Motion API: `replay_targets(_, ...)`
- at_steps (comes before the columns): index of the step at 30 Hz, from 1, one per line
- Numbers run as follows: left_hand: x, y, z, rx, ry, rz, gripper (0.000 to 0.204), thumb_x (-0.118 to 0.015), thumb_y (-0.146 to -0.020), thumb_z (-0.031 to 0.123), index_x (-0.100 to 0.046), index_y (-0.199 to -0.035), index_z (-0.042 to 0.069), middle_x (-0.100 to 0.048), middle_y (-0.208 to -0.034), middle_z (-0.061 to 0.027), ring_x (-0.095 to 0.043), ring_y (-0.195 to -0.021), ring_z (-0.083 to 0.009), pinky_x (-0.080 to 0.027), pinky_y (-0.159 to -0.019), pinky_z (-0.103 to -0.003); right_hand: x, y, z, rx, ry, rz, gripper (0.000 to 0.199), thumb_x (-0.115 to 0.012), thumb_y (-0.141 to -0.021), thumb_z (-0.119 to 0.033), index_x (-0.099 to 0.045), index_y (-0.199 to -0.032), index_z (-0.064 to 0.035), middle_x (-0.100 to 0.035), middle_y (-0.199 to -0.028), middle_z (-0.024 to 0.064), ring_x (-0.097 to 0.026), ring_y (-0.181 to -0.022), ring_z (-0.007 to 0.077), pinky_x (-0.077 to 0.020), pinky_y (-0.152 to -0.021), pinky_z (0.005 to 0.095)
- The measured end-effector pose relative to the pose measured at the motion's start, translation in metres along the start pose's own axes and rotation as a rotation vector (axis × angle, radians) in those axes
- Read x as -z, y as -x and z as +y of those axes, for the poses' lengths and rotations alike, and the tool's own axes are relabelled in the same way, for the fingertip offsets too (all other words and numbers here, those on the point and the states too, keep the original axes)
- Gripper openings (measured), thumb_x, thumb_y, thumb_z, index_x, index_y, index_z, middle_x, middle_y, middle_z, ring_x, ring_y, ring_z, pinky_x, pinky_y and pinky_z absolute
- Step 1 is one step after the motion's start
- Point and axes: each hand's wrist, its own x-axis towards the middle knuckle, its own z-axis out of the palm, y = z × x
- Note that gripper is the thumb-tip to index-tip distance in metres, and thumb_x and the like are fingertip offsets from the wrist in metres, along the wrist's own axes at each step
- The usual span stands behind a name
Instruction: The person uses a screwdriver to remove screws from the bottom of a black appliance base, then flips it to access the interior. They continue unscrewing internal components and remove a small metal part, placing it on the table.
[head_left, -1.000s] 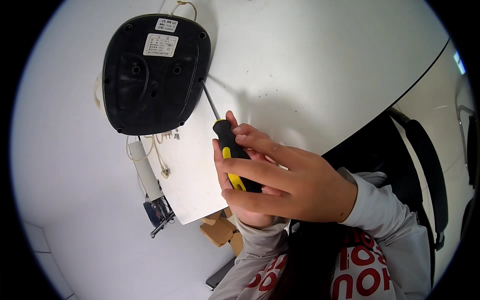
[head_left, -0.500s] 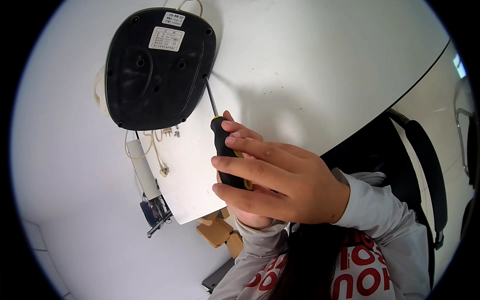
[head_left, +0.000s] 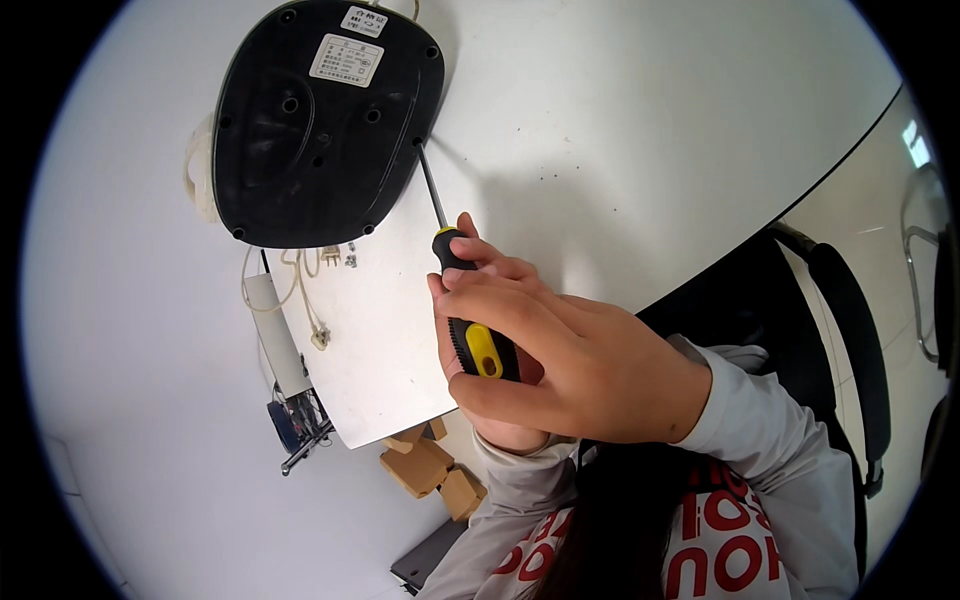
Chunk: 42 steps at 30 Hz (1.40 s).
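Observation:
A black-handled screwdriver [head_left: 482, 350] with a yellow inlay points up and slightly left. Its metal shaft meets a screw hole at the right edge of a black appliance base [head_left: 335, 200], whose underside faces me and carries two white labels. My right hand [head_left: 615, 360] is closed round the handle from the right, thumb and fingers on its sides. Underneath it, my left hand [head_left: 508, 432] is also closed about the handle; most of its palm is covered by the right hand.
On the white table [head_left: 680, 150] lie small dark specks and, below the base, a pale power cord with its plug [head_left: 320, 338] and small metal bits [head_left: 351, 256]. Cardboard boxes [head_left: 415, 466] sit beneath the table edge. A black chair [head_left: 840, 330] stands at the right.
The screwdriver handle has turned, so its yellow inlay now faces up. My right fingers have shifted their grip round it. The base appears slightly higher in view; the tip stays at the same hole.

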Motion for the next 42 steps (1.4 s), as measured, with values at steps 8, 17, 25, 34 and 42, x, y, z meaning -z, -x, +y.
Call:
replay_targets(8,0.002,0.007,-0.002,-0.009,-0.044,0.003,0.04,-0.045,-0.096,0.027,-0.041,-0.132,0.011,-0.053,-0.111,0.0018,-0.049,-0.095,-0.0128,-0.044,-0.084,-0.027,-0.001,-0.001,-0.01,0.014,0.115,0.12,0.011,-0.066,-0.072,-0.009,-0.058,-0.08,-0.0069,-0.054,-0.1,0.0099,-0.059,-0.096,0.027,-0.0529,-0.077,0.034)
replay_targets(17,0.013,0.005,0.005,0.057,-0.101,-0.093,0.041,-0.044,-0.096,0.03,-0.04,-0.132,0.012,-0.053,-0.111,0.0019,-0.048,-0.094,-0.0118,-0.042,-0.083,-0.026,-0.004,0.003,-0.008,0.059,0.093,0.137,0.017,-0.07,-0.069,-0.008,-0.059,-0.082,-0.0062,-0.055,-0.105,0.0113,-0.059,-0.101,0.0303,-0.0554,-0.073,0.0337)
replay_targets(25,0.005,0.003,0.001,0.015,-0.175,-0.068,0.041,-0.043,-0.096,0.028,-0.041,-0.133,0.011,-0.053,-0.11,0.0027,-0.047,-0.095,-0.0107,-0.042,-0.084,-0.025,0.0,0.002,-0.003,0.047,0.118,0.117,0.014,-0.068,-0.07,-0.009,-0.059,-0.081,-0.0077,-0.054,-0.104,0.0093,-0.059,-0.1,0.0279,-0.0535,-0.076,0.0329)
replay_targets(34,0.006,0.002,0.001,0.022,-0.203,-0.05,0.041,-0.043,-0.096,0.028,-0.041,-0.133,0.012,-0.053,-0.109,0.0029,-0.047,-0.094,-0.0106,-0.042,-0.082,-0.025,0.0,0.004,0.003,0.06,0.113,0.126,0.02,-0.071,-0.067,-0.006,-0.061,-0.084,-0.0073,-0.056,-0.109,0.0108,-0.06,-0.101,0.0294,-0.0554,-0.07,0.0314)
replay_targets(42,0.006,0.001,0.003,0.012,-0.227,-0.047,0.04,-0.043,-0.096,0.028,-0.041,-0.133,0.012,-0.053,-0.109,0.003,-0.047,-0.093,-0.0106,-0.042,-0.081,-0.025,-0.003,0.004,0.003,0.052,0.095,0.117,0.022,-0.072,-0.068,-0.007,-0.058,-0.085,-0.0044,-0.056,-0.108,0.0116,-0.06,-0.103,0.0296,-0.0557,-0.074,0.0334)
